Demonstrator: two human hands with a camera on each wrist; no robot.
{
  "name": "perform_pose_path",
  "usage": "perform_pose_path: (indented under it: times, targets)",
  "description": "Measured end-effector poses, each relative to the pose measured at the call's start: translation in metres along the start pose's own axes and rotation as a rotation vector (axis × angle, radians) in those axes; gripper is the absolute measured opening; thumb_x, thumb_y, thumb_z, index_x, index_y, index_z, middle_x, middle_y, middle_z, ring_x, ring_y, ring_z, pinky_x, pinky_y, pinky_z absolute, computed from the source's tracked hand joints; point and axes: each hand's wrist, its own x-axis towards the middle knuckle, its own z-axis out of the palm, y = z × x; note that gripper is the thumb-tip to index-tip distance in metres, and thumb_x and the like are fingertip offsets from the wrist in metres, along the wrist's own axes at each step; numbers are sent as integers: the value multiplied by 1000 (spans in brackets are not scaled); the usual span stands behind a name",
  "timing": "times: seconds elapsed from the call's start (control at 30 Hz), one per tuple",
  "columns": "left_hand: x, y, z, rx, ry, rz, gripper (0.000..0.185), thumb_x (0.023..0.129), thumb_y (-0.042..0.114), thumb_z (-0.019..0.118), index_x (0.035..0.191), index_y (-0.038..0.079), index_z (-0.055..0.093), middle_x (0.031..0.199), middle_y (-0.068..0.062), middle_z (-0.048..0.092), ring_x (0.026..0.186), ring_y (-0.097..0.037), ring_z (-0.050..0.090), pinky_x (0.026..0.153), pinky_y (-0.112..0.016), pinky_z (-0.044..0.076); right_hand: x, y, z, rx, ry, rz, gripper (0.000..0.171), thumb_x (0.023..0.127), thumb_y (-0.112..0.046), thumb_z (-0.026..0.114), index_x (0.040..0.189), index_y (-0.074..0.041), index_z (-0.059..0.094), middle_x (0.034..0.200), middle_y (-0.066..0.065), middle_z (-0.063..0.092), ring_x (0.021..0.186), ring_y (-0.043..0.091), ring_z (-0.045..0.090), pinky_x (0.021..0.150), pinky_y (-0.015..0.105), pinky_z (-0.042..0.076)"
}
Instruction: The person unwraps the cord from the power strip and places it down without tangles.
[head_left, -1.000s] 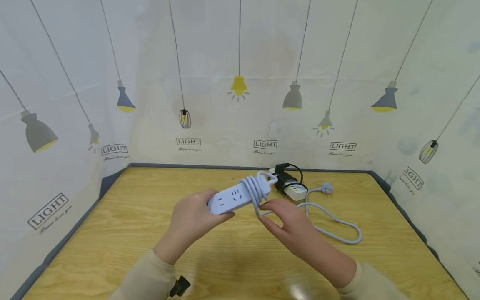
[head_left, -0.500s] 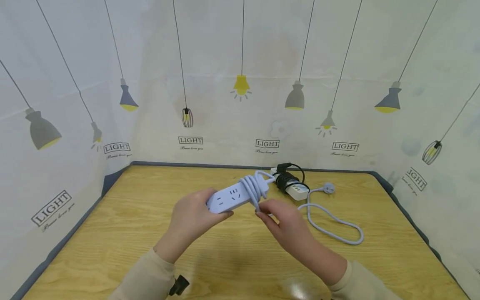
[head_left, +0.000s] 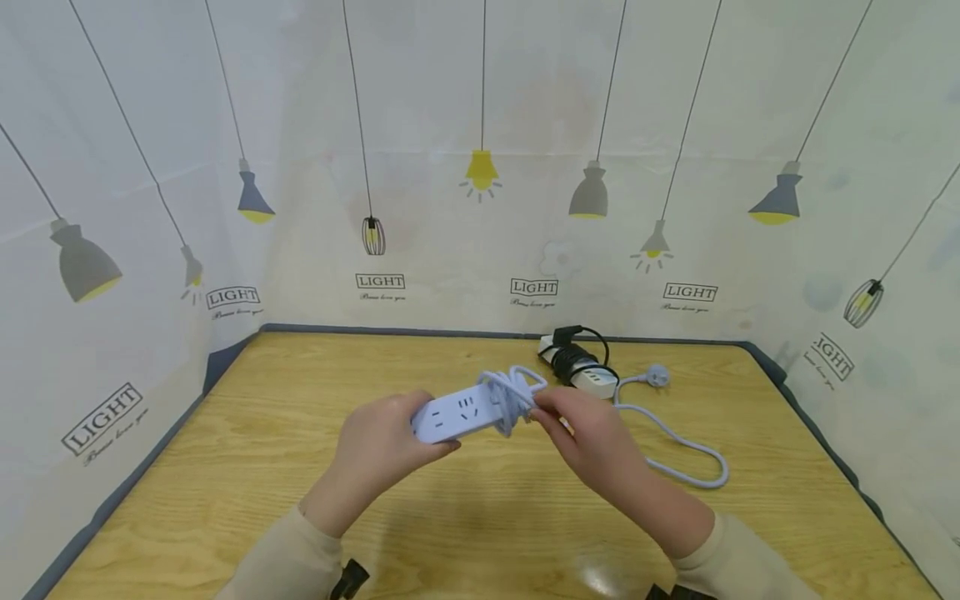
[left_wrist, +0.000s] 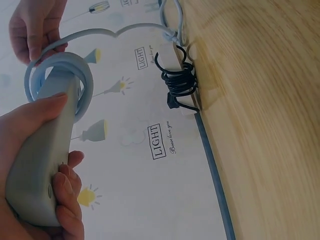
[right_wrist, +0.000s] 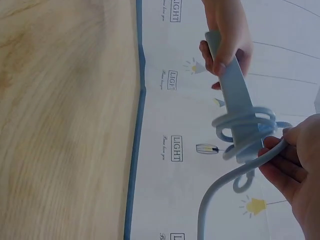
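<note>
A white power strip (head_left: 452, 417) is held above the table by my left hand (head_left: 382, 433), whose fingers and thumb wrap round its near-left end. Several turns of its white cord (head_left: 512, 398) circle the other end, looking loose in the right wrist view. Beside those turns my right hand (head_left: 596, 433) pinches the cord between thumb and fingers, also seen in the right wrist view, where the cord (right_wrist: 220, 182) runs down from the fingertips. The rest of the cord lies in a curve on the table, ending in a round white plug (head_left: 657, 376).
Behind my right hand, at the table's back edge, lies a second white power strip (head_left: 595, 382) wound with a black cord (head_left: 567, 362). The wooden table (head_left: 285, 400) meets a lamp-printed cloth (head_left: 450, 250) along a dark border.
My right hand has moved slightly down, then up and right along the strip's end with the cord. The wound turns have shifted and look more bunched; the strip has levelled a little.
</note>
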Motion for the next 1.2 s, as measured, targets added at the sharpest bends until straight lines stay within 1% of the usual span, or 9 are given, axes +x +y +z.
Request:
perform_pose_path:
  times: [0.07,0.13,0.27,0.43,0.63,0.8,0.97,1.07,1.2]
  targets:
    - [-1,-1,0,7,3,18,45,67,48,85,96,17,69,79,8,65,61,-7,52,54,-29,42,1,3,-3,-13,-6,18,24,75,6,77,95,-2,66,83,2,67,69,12,60,58,27,48]
    - [-2,-1,-1,11,5,33,45,67,48,86,96,18,69,78,9,65,60,-6,51,53,-29,42,1,7,-5,-32,-5,31,25,73,6,78,94,-1,66,82,2,67,67,12,59,57,28,48]
    - [-3,0,-4,10,7,58,45,66,48,86,95,19,69,78,10,64,61,-6,51,53,-29,42,2,14,-7,-49,-1,65,21,76,4,78,93,-2,66,81,2,66,66,11,58,56,29,48]
    - [-6,-1,-7,-6,20,94,42,65,46,87,93,20,69,78,11,64,62,-5,52,55,-28,43,2,21,-8,-57,2,115,17,79,3,76,92,-2,66,77,0,63,61,7,54,53,26,45]
    - [-9,-3,-9,-9,44,175,38,65,46,87,87,23,66,74,16,60,60,-2,48,53,-25,40,0,26,-8,-32,-11,210,14,82,4,74,91,-3,66,77,-1,63,56,2,53,52,22,45]
    - [-11,-3,-11,-32,66,225,38,65,47,86,88,23,66,75,16,59,60,-1,48,53,-23,39,-2,29,-7,-40,-8,233,13,82,4,74,92,-1,67,80,2,66,65,9,59,57,28,49]
    - [-12,0,-14,-104,68,224,41,67,47,85,94,20,69,79,15,62,63,-1,51,56,-23,42,-5,30,-4,-39,-7,256,17,81,9,72,94,-1,68,83,5,68,73,16,64,61,34,52]
    - [-12,2,-15,-138,74,208,43,68,46,85,97,18,70,82,13,65,65,-2,53,57,-23,43,-8,31,-2,-30,-23,261,21,79,12,71,95,-2,68,84,4,68,73,16,64,62,33,52]
    - [-12,3,-16,-173,94,181,44,67,45,86,98,17,71,83,12,66,66,-2,54,58,-25,44,-11,32,3,33,-38,233,20,81,12,70,93,-3,64,80,2,64,67,13,59,58,27,49]
